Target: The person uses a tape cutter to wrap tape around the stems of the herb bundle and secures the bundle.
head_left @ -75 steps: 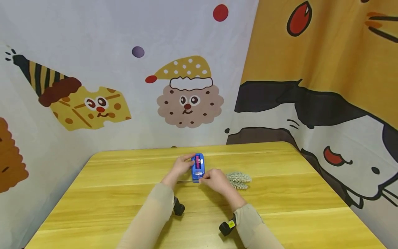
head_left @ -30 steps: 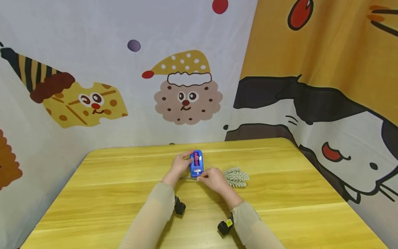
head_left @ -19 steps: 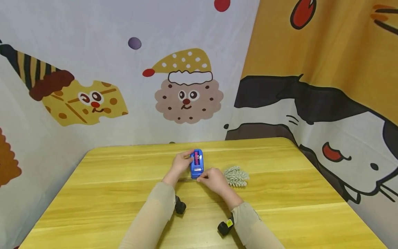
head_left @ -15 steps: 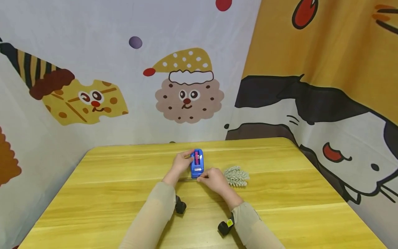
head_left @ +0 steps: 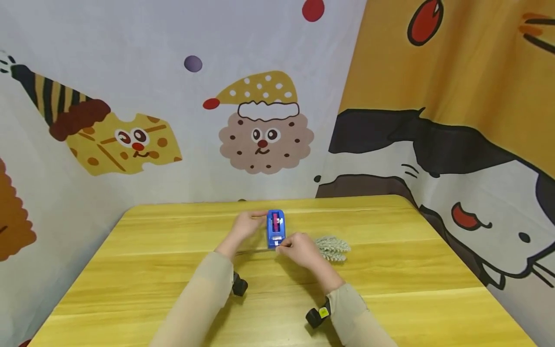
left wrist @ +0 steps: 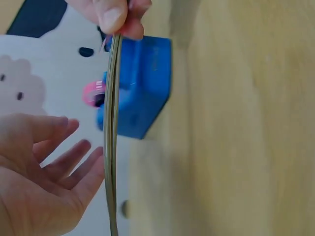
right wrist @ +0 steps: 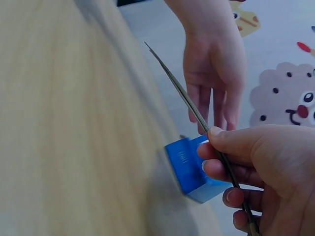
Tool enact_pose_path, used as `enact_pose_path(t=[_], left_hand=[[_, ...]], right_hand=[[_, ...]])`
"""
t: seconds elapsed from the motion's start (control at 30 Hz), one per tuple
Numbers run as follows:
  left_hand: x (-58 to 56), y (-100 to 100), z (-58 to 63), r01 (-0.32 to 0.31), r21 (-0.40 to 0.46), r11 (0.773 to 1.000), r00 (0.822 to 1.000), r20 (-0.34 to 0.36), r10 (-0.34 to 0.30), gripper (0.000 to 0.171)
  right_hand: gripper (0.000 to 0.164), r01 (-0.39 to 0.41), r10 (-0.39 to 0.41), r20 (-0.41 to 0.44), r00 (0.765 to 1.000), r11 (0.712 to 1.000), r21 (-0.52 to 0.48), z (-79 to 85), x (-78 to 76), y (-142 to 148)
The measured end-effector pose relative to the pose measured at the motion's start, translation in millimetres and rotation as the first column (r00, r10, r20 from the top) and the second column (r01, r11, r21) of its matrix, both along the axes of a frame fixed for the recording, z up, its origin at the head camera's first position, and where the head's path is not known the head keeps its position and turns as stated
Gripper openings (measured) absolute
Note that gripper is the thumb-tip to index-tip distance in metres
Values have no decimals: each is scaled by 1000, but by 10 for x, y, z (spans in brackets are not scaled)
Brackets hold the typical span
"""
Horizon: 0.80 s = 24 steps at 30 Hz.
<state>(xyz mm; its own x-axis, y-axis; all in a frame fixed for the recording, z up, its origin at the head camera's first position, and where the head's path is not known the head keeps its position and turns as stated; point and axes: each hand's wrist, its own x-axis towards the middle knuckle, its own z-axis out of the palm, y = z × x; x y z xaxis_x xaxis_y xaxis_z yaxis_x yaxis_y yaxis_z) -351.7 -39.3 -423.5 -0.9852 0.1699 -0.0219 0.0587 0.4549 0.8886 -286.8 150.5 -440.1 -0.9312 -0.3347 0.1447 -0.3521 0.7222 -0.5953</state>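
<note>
A blue tape dispenser (head_left: 276, 236) with a pink core stands near the far middle of the table. Just left of it is my left hand (head_left: 246, 225), its fingers loosely spread and holding nothing in the left wrist view. My right hand (head_left: 300, 249), at the dispenser's near end, pinches a bunch of thin stems (right wrist: 182, 91) between thumb and fingers. Pale green wheat-like ears (head_left: 333, 248) of this bunch show to the right of that hand, while the bare stem ends point left, passing in front of the dispenser. The right palm hides part of the stems.
The wood-grain table (head_left: 173, 289) ends behind the dispenser, close to a cartoon-print curtain (head_left: 182, 188). Black wrist cameras hang under both sleeves, one at the left wrist (head_left: 239, 285), one at the right (head_left: 315, 318).
My left hand has come away from the dispenser's left side and shifted left, its fingers opening. The right hand keeps its pinch on the stems at the near end. The head view has shifted slightly.
</note>
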Motion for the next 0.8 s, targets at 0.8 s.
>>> enact_pose_path(t=[0.8], left_hand=[[763, -174, 256, 256, -267, 929, 933, -184, -310, 20]], right_hand=[[19, -57, 58, 18, 998, 997, -49, 353, 88, 86]])
